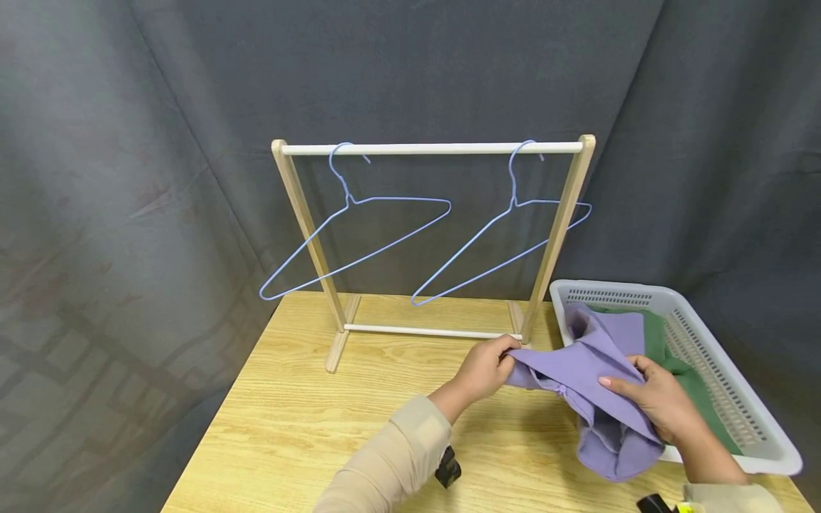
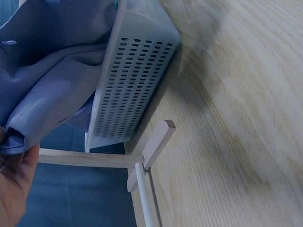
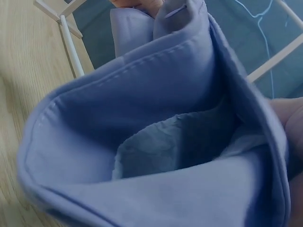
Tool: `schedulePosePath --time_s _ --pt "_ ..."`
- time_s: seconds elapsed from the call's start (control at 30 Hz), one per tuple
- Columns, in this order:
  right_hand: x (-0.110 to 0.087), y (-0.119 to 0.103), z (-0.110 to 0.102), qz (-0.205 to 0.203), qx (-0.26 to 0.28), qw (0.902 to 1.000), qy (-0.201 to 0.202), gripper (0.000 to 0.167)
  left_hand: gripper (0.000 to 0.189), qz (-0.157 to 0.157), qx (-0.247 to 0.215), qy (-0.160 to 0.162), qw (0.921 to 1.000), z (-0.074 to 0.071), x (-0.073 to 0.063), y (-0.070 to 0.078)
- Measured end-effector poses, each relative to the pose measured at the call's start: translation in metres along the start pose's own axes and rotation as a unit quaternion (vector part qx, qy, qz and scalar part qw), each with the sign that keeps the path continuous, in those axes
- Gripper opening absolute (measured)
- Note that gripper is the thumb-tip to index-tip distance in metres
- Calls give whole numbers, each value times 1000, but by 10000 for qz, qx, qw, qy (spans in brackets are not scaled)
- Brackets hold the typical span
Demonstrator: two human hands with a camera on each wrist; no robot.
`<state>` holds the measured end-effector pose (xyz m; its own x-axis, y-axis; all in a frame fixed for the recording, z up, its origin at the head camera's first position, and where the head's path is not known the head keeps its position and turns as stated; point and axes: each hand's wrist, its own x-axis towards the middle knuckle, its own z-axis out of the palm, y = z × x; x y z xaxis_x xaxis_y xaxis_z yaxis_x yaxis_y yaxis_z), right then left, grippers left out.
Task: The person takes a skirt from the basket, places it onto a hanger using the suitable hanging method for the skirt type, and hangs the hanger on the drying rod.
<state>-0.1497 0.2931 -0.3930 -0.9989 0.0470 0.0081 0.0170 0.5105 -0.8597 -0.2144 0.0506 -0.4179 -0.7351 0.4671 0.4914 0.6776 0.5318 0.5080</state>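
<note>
A purple garment [image 1: 593, 377] is stretched between my two hands over the near left side of the basket. My left hand [image 1: 485, 370] pinches its left end between thumb and fingers, near the foot of the rack. On the right, my right hand [image 1: 662, 397] grips the cloth with the thumb on top. A stitched, open hem of the purple garment [image 3: 123, 61] gapes wide in the right wrist view, showing a paler inside. In the left wrist view the left fingers [image 2: 29, 165] hold a narrow folded end. Part of the garment overlaps the green cloth in the basket.
A white plastic basket [image 1: 737, 370] with slotted walls stands at the right, with green cloth [image 1: 695, 385] inside. Behind the hands, a wooden rack [image 1: 573, 185] carries two blue hangers [image 1: 385, 251] on its white top bar [image 1: 430, 149]. A grey curtain [image 1: 449, 71] hangs behind.
</note>
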Motion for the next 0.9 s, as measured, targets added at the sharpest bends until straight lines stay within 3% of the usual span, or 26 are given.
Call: schedulePosePath --time_s 0.13,0.2,0.27,0.37,0.5,0.67,0.9 --pt "-2 2 -1 -223 335 9992 69 22 14 -129 -98 17 9999 -3 0 -1" --pt "-4 2 -2 -588 307 9976 216 27 13 -227 -148 -9 9996 -4 0 -1" --pt "-6 1 -3 -965 172 9943 420 31 12 -390 -181 -100 9990 -5 0 -2" --pt "-9 0 -4 -1298 -275 9883 756 21 10 -746 -255 -316 9964 -5 1 -3" --pt "-10 -2 -3 -1122 -967 9835 1040 13 10 -1181 -469 -427 9910 -5 2 -3" --pt "-13 -9 -2 -782 -1362 9824 1010 13 9 -1407 -931 -233 9854 -4 3 -4" --pt "-15 -14 -2 -340 -1569 9859 467 56 5 -1778 -1590 121 9711 -4 4 -5"
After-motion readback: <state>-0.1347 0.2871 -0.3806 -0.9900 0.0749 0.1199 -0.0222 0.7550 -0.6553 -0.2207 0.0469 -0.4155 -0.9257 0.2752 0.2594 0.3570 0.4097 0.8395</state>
